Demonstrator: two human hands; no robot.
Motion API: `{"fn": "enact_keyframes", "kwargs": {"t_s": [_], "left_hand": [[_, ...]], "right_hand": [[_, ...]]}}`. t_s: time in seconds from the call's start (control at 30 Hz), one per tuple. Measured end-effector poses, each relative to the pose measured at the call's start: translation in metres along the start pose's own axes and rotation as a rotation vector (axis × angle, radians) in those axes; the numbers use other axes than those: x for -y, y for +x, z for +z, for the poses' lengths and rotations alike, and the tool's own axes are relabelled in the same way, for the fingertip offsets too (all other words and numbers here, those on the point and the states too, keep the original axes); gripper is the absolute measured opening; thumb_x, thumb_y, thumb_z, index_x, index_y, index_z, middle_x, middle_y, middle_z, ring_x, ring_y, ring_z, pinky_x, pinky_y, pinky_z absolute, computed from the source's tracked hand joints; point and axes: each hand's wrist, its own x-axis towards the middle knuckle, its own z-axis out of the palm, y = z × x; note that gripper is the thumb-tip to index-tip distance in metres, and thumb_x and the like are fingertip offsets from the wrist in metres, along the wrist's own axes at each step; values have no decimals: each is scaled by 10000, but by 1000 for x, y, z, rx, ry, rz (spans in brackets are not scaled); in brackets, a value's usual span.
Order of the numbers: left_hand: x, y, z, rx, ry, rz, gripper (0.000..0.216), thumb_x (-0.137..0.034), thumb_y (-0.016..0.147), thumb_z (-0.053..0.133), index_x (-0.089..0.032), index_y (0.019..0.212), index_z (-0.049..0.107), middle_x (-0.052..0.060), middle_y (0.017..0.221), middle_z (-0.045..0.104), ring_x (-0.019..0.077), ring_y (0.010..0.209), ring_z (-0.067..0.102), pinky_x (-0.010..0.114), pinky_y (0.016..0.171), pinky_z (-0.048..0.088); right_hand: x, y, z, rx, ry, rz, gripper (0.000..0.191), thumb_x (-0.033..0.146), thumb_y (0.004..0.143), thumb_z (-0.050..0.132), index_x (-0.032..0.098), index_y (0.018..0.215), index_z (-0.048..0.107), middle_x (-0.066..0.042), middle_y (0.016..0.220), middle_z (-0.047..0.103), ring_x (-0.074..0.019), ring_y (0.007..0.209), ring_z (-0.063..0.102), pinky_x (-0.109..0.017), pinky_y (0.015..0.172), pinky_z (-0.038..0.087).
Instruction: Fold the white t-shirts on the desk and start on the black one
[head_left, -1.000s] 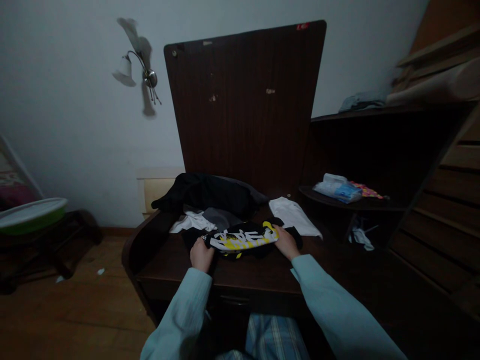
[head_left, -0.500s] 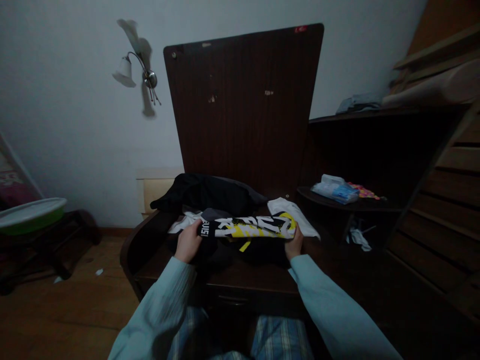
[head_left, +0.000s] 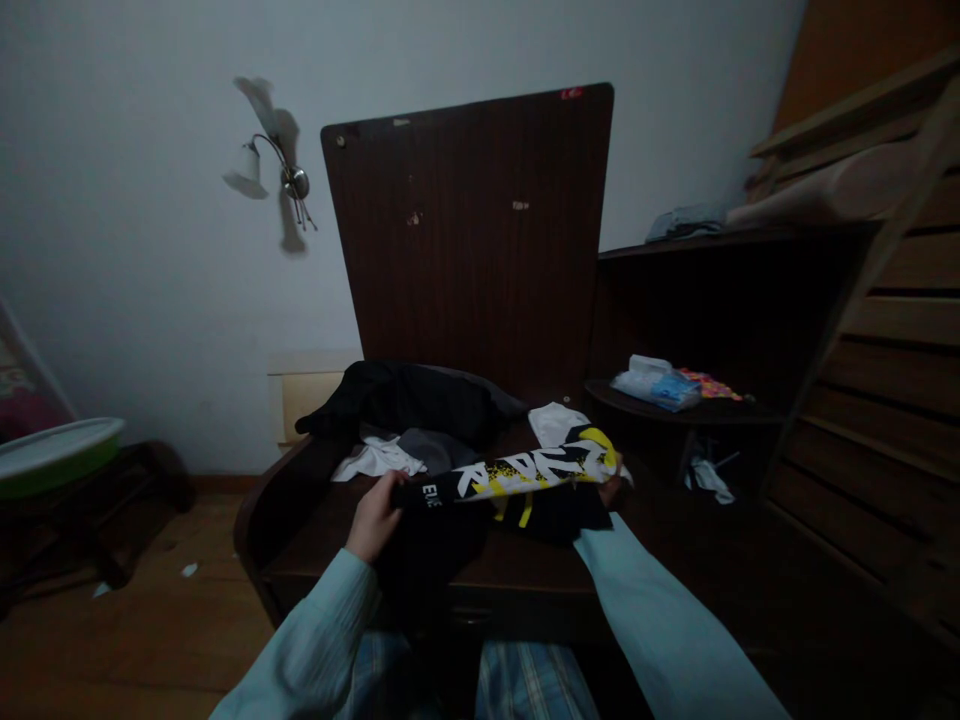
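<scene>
I hold a black garment with a white and yellow print (head_left: 525, 472) stretched between both hands above the dark wooden desk (head_left: 330, 530). My left hand (head_left: 373, 518) is closed on its left end, where black cloth hangs down. My right hand (head_left: 610, 489) grips the right end and is mostly hidden behind the cloth. The garment is lifted off the desk and tilts up to the right.
A heap of black, grey and white clothes (head_left: 409, 415) lies at the back of the desk, with a folded white cloth (head_left: 555, 422) to its right. A tall dark board (head_left: 469, 235) stands behind. A side shelf (head_left: 675, 405) holds packets. A green-rimmed basin (head_left: 52, 455) sits at the left.
Both hands have raised the printed garment off the desk and pulled it out longer. Its right end has gone up and the black part now hangs below my left hand.
</scene>
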Motion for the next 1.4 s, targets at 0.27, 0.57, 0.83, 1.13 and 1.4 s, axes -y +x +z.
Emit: {"fn": "enact_keyframes", "kwargs": {"t_s": [0.27, 0.57, 0.83, 1.13, 1.4], "left_hand": [[10, -19, -2, 323, 120, -66, 511, -305, 495, 701, -186, 971, 557, 124, 1108, 578, 284, 1050, 520, 389, 901, 397], [-12, -46, -38, 710, -1, -115, 446, -137, 566, 572, -244, 998, 572, -2, 963, 634, 185, 898, 568, 278, 813, 437], [12, -9, -117, 657, 104, -128, 225, -191, 574, 587, -224, 789, 643, -21, 842, 654, 186, 842, 584, 277, 780, 457], [35, 124, -96, -305, 650, -172, 494, -196, 658, 543, -82, 1134, 470, 231, 1304, 351, 367, 1234, 266, 542, 959, 237], [68, 76, 28, -25, 382, -34, 330, -133, 619, 543, -181, 940, 604, 135, 1112, 533, 275, 1078, 474, 423, 914, 378]], "right_hand": [[10, -7, 14, -44, 94, 300, 337, 308, 642, 400, 178, 915, 548, -100, 841, 638, -236, 820, 583, -372, 728, 462], [30, -2, 1, 350, 388, 381, 273, 406, 642, 477, 168, 679, 605, -63, 628, 633, -239, 659, 597, -392, 642, 491], [79, 23, -20, 1112, 452, 273, 220, 265, 569, 648, 145, 754, 661, -44, 710, 658, -209, 689, 617, -337, 650, 488], [109, 119, 55, 645, 387, 53, 389, 239, 601, 631, 184, 976, 543, -58, 1067, 575, -152, 908, 569, -336, 807, 449], [3, 53, 10, 492, -285, 121, 296, 270, 544, 666, 123, 787, 582, -116, 884, 609, -279, 916, 564, -417, 799, 408]]}}
